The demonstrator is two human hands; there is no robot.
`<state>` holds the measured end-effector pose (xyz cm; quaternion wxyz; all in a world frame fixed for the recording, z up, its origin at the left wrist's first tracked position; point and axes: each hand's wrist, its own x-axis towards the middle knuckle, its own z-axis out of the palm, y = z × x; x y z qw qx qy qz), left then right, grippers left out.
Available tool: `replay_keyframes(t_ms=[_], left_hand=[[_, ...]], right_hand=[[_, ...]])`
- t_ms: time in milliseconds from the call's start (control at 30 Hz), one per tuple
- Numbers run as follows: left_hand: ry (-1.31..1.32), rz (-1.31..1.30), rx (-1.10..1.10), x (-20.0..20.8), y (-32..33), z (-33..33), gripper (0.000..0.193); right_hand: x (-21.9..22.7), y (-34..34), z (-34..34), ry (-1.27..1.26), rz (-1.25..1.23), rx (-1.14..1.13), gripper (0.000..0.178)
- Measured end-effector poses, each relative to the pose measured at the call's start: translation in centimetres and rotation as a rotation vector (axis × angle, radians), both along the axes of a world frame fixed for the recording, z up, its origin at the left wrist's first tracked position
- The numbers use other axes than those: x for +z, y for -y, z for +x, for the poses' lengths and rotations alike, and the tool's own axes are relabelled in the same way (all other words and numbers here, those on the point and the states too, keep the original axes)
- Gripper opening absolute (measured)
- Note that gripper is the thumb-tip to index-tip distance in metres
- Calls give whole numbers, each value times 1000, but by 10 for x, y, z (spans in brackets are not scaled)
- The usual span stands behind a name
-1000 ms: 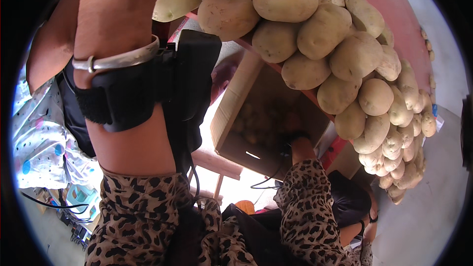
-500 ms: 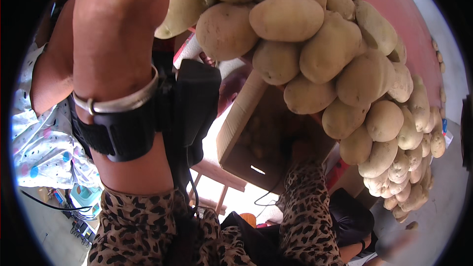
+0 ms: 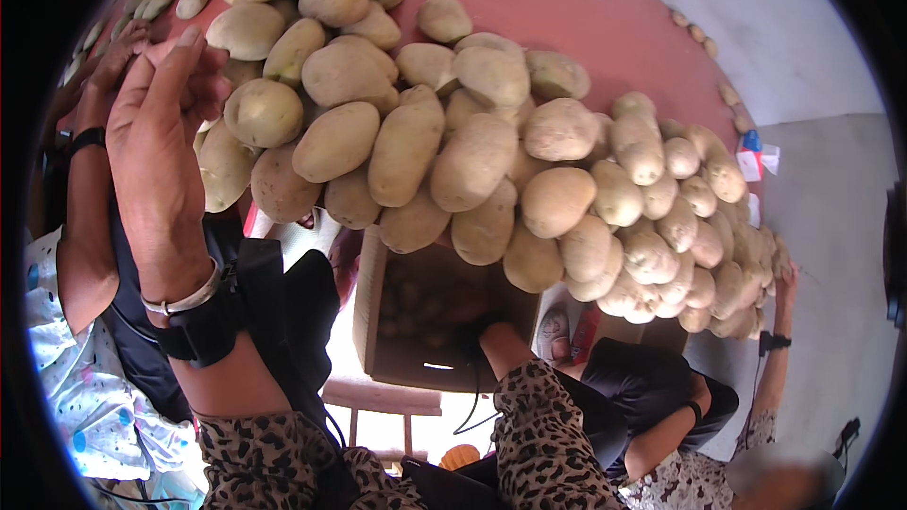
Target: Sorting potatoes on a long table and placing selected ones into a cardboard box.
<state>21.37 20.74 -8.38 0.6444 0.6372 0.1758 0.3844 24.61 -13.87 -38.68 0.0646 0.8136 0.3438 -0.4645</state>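
My left hand (image 3: 162, 137) is raised at the left end of a large heap of potatoes (image 3: 406, 151). Its fingers are partly bent and apart, with no potato seen in them. A pale bangle and a black strap circle that wrist. My right arm, in a leopard-print sleeve, reaches down into a cardboard box (image 3: 367, 307) below the table edge. Inside the box, my right hand (image 3: 461, 308) is in deep shadow near several potatoes (image 3: 411, 307). Its fingers are too dark to make out.
The heap lies along the near edge of a red tabletop (image 3: 605, 33). Co-workers sit on both sides; a hand (image 3: 786, 274) touches the heap's right end, another (image 3: 118, 57) is at far left. The box rests on a wooden stand (image 3: 387, 397). A cable hangs beside my right arm.
The view has swung so more of the heap and table shows. My left hand, out of frame before, now shows beside the potatoes. My right arm stays in the box.
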Motion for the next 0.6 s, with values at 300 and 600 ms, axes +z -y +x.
replay_keyframes(t_ms=[300,600], left_hand=[[102,-145,1,0,7,5,13],[137,-282,46,1,10,7,12]], right_hand=[[140,-30,-24,-71,451,92,52],[349,-73,8,59,1005,117,54]])
